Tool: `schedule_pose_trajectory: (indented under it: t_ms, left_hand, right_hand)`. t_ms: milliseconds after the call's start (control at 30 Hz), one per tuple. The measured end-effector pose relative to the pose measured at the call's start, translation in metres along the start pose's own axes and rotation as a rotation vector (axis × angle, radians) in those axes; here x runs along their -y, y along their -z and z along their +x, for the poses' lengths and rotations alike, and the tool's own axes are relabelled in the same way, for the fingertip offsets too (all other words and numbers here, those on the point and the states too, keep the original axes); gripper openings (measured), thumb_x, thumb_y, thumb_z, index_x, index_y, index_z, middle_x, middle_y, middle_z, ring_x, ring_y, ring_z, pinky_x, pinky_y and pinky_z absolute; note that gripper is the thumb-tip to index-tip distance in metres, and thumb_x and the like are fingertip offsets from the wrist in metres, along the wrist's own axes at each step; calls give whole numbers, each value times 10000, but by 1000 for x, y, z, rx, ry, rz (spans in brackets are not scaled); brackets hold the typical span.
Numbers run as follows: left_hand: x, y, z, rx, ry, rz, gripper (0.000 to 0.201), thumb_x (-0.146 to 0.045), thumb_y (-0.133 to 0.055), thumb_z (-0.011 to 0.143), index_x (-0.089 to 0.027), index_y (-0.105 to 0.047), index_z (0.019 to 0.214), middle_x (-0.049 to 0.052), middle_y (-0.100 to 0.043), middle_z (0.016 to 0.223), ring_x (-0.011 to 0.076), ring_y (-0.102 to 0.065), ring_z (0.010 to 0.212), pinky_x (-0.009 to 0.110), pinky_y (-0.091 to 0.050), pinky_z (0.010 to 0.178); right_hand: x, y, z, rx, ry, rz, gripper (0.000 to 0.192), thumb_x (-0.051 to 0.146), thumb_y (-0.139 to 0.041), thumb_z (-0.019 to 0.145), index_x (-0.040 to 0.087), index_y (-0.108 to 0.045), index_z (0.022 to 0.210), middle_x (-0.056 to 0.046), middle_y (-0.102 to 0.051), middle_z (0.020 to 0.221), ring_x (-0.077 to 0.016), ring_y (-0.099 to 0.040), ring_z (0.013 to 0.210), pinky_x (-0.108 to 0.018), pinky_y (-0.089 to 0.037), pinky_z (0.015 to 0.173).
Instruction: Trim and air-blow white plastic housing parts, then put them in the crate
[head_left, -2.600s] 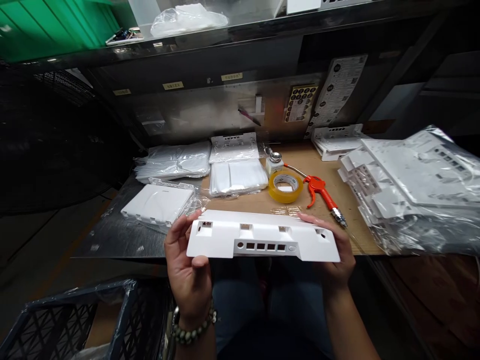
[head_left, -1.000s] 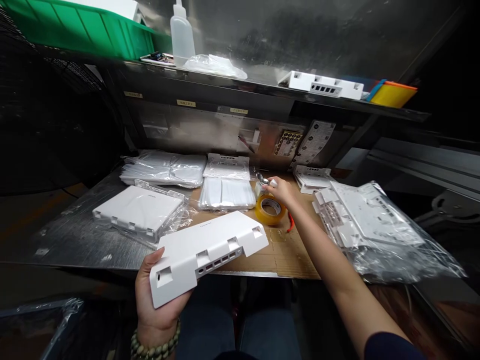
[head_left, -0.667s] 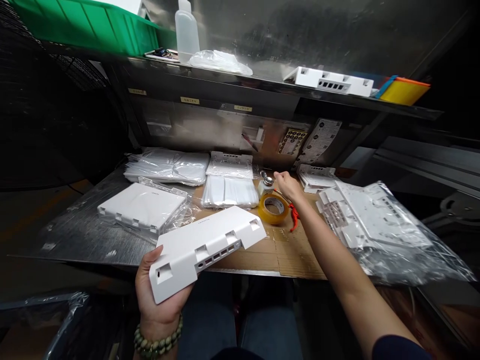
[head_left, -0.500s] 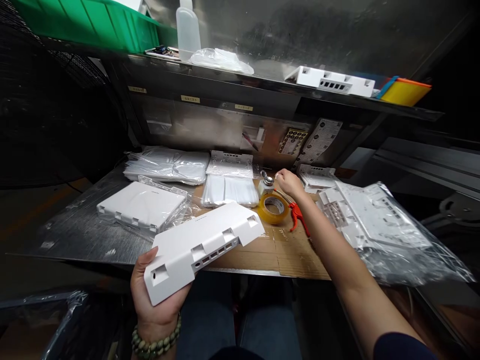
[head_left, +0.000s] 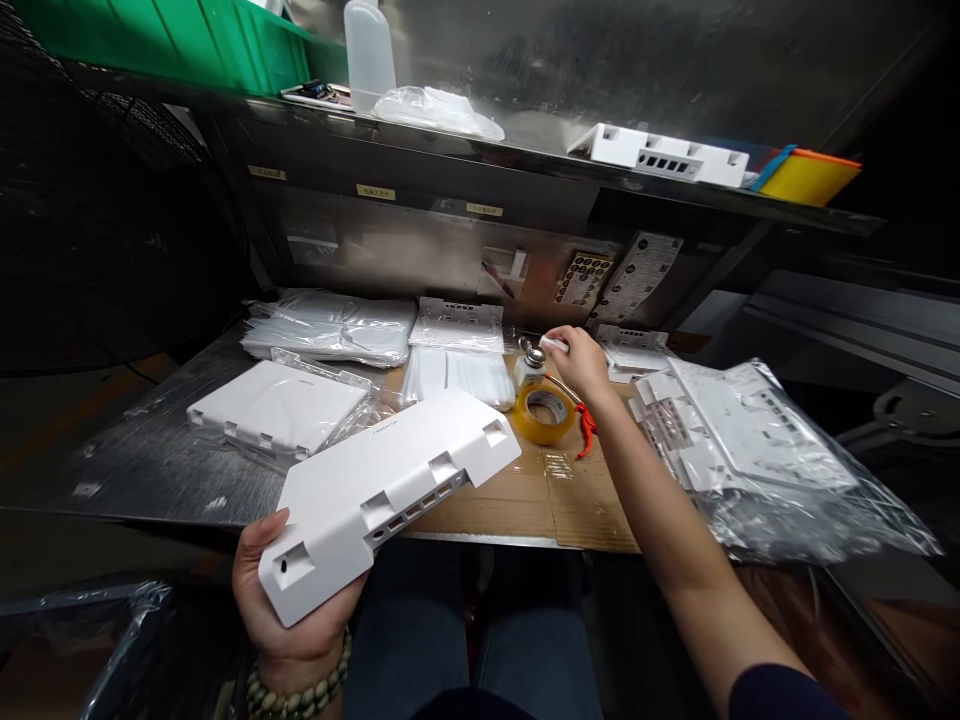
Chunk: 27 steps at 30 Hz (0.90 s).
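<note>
At the view's seven o'clock, the left grip (head_left: 307, 637) clasps the near end of the shell (head_left: 390, 460), likely light, stiff and slick, best held by its edges, while, just beside the bottle (head_left: 529, 371) at three o'clock, the right grip (head_left: 585, 362) pinches a white piece (head_left: 555, 344).

The left hand (head_left: 281, 635) is gripping one end of a white casing (head_left: 397, 470) while the right hand (head_left: 583, 362) is pinching a small white piece (head_left: 553, 344) just beside a metal-capped bottle (head_left: 530, 368), a yellow tape roll (head_left: 544, 437) is lying just short of that hand, and bagged panels (head_left: 765, 425) are resting to its right.
</note>
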<state>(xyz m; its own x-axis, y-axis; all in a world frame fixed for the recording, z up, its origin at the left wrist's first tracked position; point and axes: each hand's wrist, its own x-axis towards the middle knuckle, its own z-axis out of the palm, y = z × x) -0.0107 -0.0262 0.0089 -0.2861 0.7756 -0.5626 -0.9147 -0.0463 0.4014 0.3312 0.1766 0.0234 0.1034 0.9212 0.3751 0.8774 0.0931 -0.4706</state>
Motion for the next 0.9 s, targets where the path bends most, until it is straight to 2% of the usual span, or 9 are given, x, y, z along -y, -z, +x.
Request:
schedule_pose_trajectory:
  t_ms: [100,200,300,367,467,633,767,900]
  left_hand:
    - [1,-1,-1,-20,-29,57,554,-219,-503,757,-217,-658,1288,25,-785,729,273,-711,526,396,-616,481]
    - [4,-7,-5,-16,-63,79,555,-222,-459,768,-218,-670,1281,31,-791,741,267,-691,482,400,-596,417]
    - [11,-11,-7,3,-83,72,560,-232,-458,760,-236,-679,1275,38,-810,824,247,-677,468,404,-606,433]
    - [16,-13,-8,9,-79,58,570,-236,-465,747,-243,-685,1273,40,-816,864,242,-676,473,409,-617,453]
    - [25,-16,-11,18,-66,56,586,-236,-480,740,-244,-679,1290,48,-818,911,235,-696,516,388,-626,483]
    - [37,-18,-20,47,-112,49,639,-230,-557,699,-273,-657,1330,37,-817,979,227,-709,564,355,-635,526]
    - [39,-18,-26,94,-125,71,748,-221,-653,601,-309,-644,1344,34,-811,1044,256,-748,687,339,-649,571]
    - [41,-19,-31,76,-131,81,826,-210,-695,555,-348,-627,1367,32,-798,1114,295,-771,849,312,-647,559]
  right_hand:
    - [22,14,-48,-77,70,227,312,357,-531,1047,185,-663,1270,-113,-720,1225,-211,-687,1071,-330,-552,904]
    - [47,25,-112,-163,165,586,206,358,-661,997,220,-723,1136,-75,-720,1130,-204,-683,1020,-336,-559,863]
    - [70,27,-167,-213,180,665,106,271,-728,954,240,-744,1054,-44,-676,1060,-186,-651,988,-316,-541,833]
    - [81,23,-190,-231,156,669,103,221,-737,939,238,-740,1041,-32,-651,1017,-167,-628,929,-294,-528,792]
    - [95,15,-208,-235,139,688,112,175,-738,927,231,-737,1024,-24,-641,977,-154,-615,875,-275,-518,746]
    - [113,3,-214,-224,177,679,124,154,-751,912,216,-760,1019,-33,-631,967,-155,-634,866,-278,-523,733]
    - [117,-1,-213,-246,176,663,130,135,-750,910,206,-765,1018,-28,-624,948,-138,-623,827,-267,-516,710]
    - [116,-4,-213,-261,190,638,137,127,-752,904,202,-764,1018,-31,-634,951,-142,-632,826,-269,-521,701]
